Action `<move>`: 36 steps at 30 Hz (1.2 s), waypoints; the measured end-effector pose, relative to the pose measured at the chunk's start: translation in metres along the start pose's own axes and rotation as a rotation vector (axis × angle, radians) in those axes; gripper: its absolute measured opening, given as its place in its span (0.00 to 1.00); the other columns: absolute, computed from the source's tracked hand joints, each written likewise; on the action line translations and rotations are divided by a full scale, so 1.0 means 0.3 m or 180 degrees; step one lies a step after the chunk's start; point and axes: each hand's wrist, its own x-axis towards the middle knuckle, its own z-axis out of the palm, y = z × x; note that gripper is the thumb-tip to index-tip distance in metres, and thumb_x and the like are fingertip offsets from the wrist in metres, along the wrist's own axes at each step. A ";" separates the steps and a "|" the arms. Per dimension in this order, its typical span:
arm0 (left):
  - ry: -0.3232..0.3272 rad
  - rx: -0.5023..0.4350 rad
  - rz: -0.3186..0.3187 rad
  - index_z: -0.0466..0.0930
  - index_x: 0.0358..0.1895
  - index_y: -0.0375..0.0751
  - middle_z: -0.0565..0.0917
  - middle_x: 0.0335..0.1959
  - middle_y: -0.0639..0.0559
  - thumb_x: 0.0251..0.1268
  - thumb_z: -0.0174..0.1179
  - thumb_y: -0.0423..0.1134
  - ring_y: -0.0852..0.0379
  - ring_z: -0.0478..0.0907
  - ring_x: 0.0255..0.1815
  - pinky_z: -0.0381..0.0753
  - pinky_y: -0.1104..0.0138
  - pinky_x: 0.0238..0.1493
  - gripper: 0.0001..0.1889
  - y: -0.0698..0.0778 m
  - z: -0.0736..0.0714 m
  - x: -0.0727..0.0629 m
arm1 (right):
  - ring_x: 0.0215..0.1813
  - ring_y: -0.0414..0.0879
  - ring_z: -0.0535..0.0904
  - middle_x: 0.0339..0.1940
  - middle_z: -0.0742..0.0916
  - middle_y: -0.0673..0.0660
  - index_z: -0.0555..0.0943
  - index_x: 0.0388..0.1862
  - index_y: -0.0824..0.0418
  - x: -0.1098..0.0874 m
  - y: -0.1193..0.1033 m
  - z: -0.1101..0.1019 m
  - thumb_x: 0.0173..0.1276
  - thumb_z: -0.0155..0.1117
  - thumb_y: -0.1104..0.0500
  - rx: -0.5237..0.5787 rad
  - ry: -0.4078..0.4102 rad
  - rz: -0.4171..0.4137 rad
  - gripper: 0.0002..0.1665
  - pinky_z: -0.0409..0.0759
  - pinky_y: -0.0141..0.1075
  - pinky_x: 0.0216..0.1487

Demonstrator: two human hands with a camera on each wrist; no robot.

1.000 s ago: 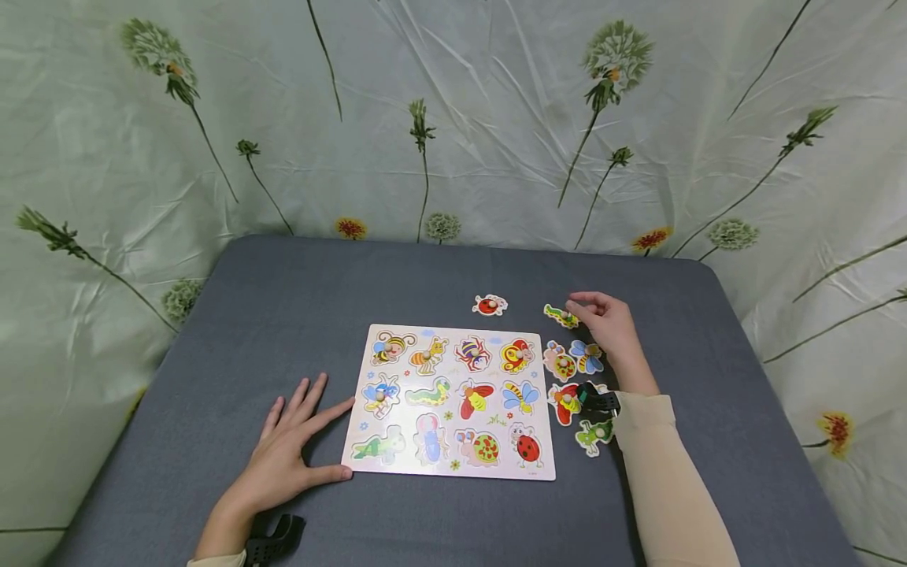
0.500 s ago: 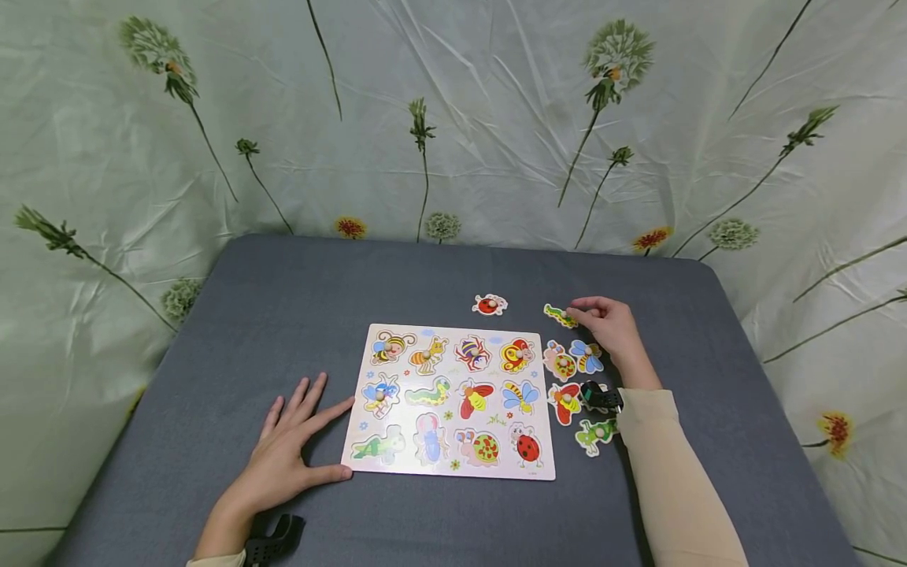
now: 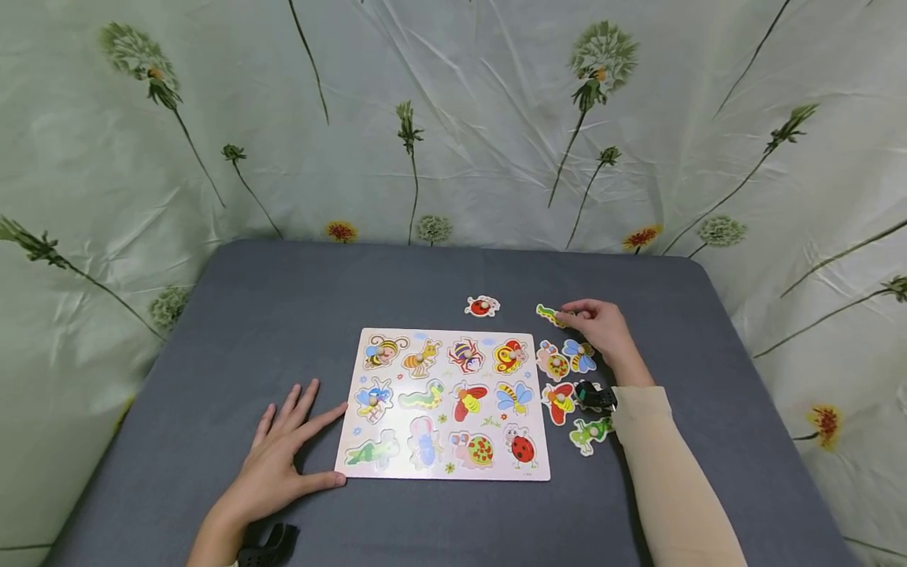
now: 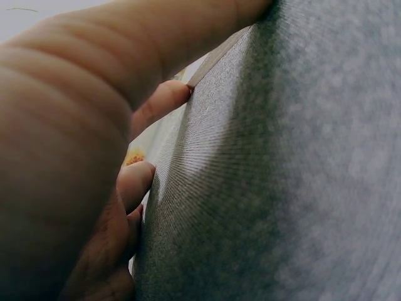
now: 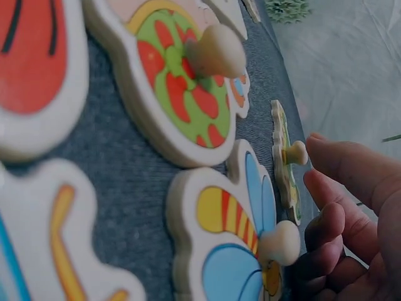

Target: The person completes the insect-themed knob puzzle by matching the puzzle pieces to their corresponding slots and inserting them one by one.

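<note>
A pink puzzle board (image 3: 442,402) printed with insects lies on the table. My left hand (image 3: 279,449) lies beside it with fingers spread; the index finger and thumb touch the board's left edge. At the far right, my right hand (image 3: 602,331) is over a green caterpillar puzzle piece (image 3: 549,315). In the right wrist view, the thumb and index fingertips are beside the caterpillar's wooden knob (image 5: 297,152), which shows whole, not enclosed. The piece lies flat. Near that hand are a snail piece (image 5: 182,75) and a blue-winged bee piece (image 5: 232,244).
A ladybug piece (image 3: 483,306) lies behind the board. Along its right side are a red-winged insect piece (image 3: 559,403) and a green insect piece (image 3: 590,435); the right wrist strap (image 3: 595,396) partly covers another. Several pieces with knobs sit in the board's upper slots. A floral curtain (image 3: 482,157) hangs behind.
My right hand has lowered slightly toward the caterpillar piece, and its thumb now covers the knob in the head view. The whole head view has shifted a little. My left hand stays by the board.
</note>
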 end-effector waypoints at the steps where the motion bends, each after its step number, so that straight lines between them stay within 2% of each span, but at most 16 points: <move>1: 0.0009 -0.0001 0.0002 0.70 0.81 0.66 0.48 0.91 0.42 0.48 0.79 0.70 0.36 0.36 0.92 0.26 0.34 0.85 0.52 -0.001 0.001 -0.002 | 0.27 0.40 0.67 0.22 0.74 0.42 0.86 0.61 0.67 0.001 0.000 0.002 0.74 0.75 0.50 -0.0003 -0.0005 -0.0014 0.26 0.66 0.33 0.29; 4: 0.0031 0.0015 0.0018 0.70 0.81 0.66 0.48 0.91 0.42 0.48 0.80 0.69 0.36 0.36 0.92 0.26 0.34 0.86 0.53 -0.003 0.002 -0.004 | 0.27 0.40 0.67 0.23 0.74 0.43 0.86 0.60 0.67 0.006 0.001 0.004 0.74 0.75 0.51 -0.0013 0.0005 -0.0021 0.25 0.67 0.32 0.29; 10: 0.0056 0.0071 0.0047 0.71 0.81 0.66 0.49 0.91 0.41 0.48 0.80 0.69 0.36 0.36 0.92 0.25 0.35 0.86 0.52 -0.006 0.004 -0.005 | 0.31 0.43 0.70 0.25 0.76 0.44 0.86 0.61 0.66 0.010 0.004 -0.002 0.73 0.75 0.49 -0.0008 -0.0041 0.0028 0.26 0.69 0.33 0.34; 16: 0.0010 0.0053 0.0020 0.71 0.81 0.65 0.48 0.91 0.41 0.48 0.80 0.70 0.36 0.35 0.92 0.25 0.34 0.85 0.53 -0.002 0.004 0.001 | 0.29 0.42 0.67 0.23 0.72 0.44 0.85 0.61 0.66 0.014 0.014 -0.004 0.73 0.76 0.49 -0.0071 -0.0071 0.0014 0.27 0.67 0.33 0.32; 23: 0.0056 0.0097 0.0052 0.71 0.81 0.65 0.48 0.91 0.42 0.48 0.79 0.70 0.39 0.34 0.93 0.21 0.38 0.86 0.53 -0.012 0.009 -0.003 | 0.29 0.43 0.68 0.22 0.72 0.44 0.87 0.60 0.66 0.027 0.008 0.004 0.71 0.77 0.50 -0.0128 -0.0057 0.0011 0.26 0.67 0.34 0.33; 36: 0.0024 0.0082 -0.0008 0.72 0.80 0.63 0.50 0.91 0.39 0.46 0.80 0.70 0.34 0.37 0.92 0.25 0.34 0.85 0.53 -0.001 0.003 0.003 | 0.28 0.43 0.68 0.20 0.73 0.44 0.88 0.55 0.65 0.026 -0.007 0.011 0.71 0.78 0.48 -0.0240 -0.0005 0.0095 0.25 0.67 0.34 0.32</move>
